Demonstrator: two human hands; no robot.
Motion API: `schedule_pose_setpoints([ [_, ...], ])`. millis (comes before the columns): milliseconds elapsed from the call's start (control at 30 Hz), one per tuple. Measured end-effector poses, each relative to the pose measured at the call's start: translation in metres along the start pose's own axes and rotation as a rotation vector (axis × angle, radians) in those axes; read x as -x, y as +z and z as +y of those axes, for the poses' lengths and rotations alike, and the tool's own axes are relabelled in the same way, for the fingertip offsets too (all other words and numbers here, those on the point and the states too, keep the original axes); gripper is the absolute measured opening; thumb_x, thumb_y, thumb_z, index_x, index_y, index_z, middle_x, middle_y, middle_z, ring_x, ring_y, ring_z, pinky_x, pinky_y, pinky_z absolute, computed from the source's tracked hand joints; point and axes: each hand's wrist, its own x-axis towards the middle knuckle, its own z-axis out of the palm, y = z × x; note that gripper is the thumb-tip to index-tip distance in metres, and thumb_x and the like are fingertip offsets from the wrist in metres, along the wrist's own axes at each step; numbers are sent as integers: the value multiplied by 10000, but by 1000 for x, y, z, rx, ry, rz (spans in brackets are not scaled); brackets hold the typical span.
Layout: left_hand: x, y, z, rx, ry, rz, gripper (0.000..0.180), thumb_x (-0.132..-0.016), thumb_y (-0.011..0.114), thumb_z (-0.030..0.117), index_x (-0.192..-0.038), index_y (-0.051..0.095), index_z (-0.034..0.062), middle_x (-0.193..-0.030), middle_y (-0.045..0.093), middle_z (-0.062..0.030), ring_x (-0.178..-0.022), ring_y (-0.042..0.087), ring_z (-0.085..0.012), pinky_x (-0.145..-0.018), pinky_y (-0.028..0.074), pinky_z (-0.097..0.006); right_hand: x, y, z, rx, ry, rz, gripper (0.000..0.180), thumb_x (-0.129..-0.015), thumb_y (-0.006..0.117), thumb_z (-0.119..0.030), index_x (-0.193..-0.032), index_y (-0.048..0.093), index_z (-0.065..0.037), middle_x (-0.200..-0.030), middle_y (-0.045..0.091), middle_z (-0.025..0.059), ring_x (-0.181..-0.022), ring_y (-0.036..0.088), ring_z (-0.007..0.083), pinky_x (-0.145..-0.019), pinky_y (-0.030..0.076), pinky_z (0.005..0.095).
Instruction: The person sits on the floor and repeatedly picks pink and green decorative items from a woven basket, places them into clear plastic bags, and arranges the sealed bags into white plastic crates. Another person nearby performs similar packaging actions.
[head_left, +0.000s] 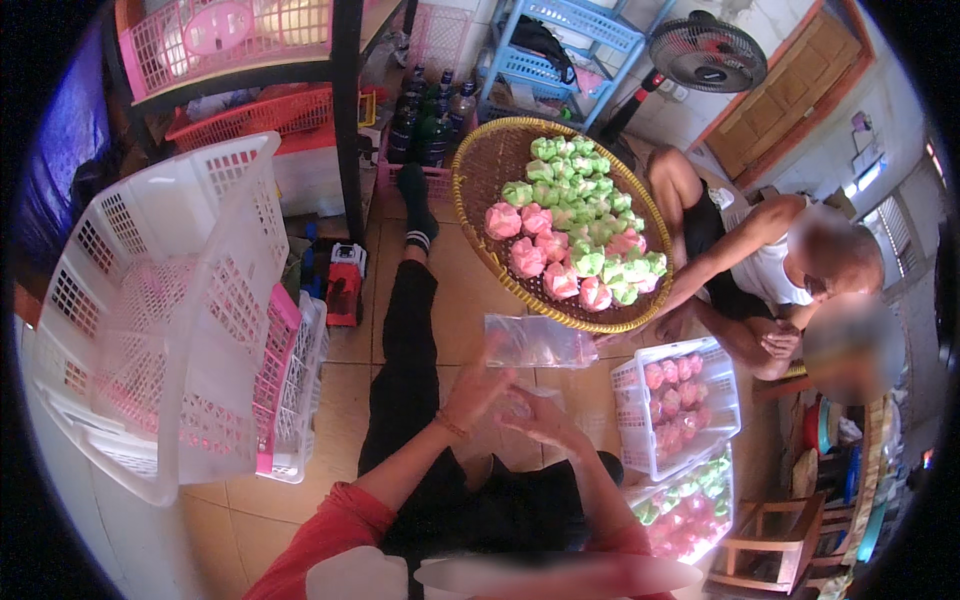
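Note:
My left hand [478,396] is over my lap, its fingers pointing away from me and smeared by motion. Close beside it, my right hand [548,420] has bent fingers around a crumpled piece of clear plastic [513,404], whose shape is hard to make out. Just beyond both hands, flat clear plastic bags [548,341] lie on the tiled floor. Past them, a round woven bamboo tray [480,165] with a yellow rim bears green folded flower-like pieces [570,185] and pink ones [527,257]. A co-worker's hand [675,318] is at the tray's right edge.
To my right stand a white basket [628,400] of pink pieces and a clear bag [690,510] of pink and green ones. Large white baskets [180,380] and a red toy truck [346,285] are on the left. Bottles [434,135] stand behind my outstretched leg [402,370].

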Motion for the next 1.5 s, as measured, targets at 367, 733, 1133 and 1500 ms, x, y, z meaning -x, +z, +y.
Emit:
schedule_pose_setpoints([
  [367,-52,-57,-38,1187,-588,236,422,-894,592,462,-1084,545,88,-1011,591,-98,-885,623,-308,-811,516,-509,-89,16,-73,124,-358,-37,511,-822,716,-310,-1238,580,-45,-1210,619,156,-1256,489,324,-1016,402,396],
  [733,-84,-85,-38,1559,-368,420,307,-913,588,336,-957,631,35,-1036,621,-164,-1083,576,-356,-1018,387,-619,-283,-183,-38,378,-329,505,342,-801,673,-100,-1123,596,-11,-1021,658,184,-834,654,280,-790,510,367],
  [1133,-93,-82,-15,1470,-431,426,289,-929,565,316,-968,646,42,-1034,654,-144,-1129,570,-346,-987,403,-646,-434,-228,26,1133,-53,162,1004,-576,858,-336,-1429,346,-203,-1362,497,133,-1249,468,387,-989,394,582],
  [1500,-95,-76,-26,1658,-556,469,391,-860,646,361,-962,548,-3,-1209,527,-224,-1196,473,-427,-1058,338,-625,-285,-203,-37,-737,-215,204,751,-810,694,-290,-1379,327,35,-1221,565,138,-1134,540,244,-940,469,407],
])
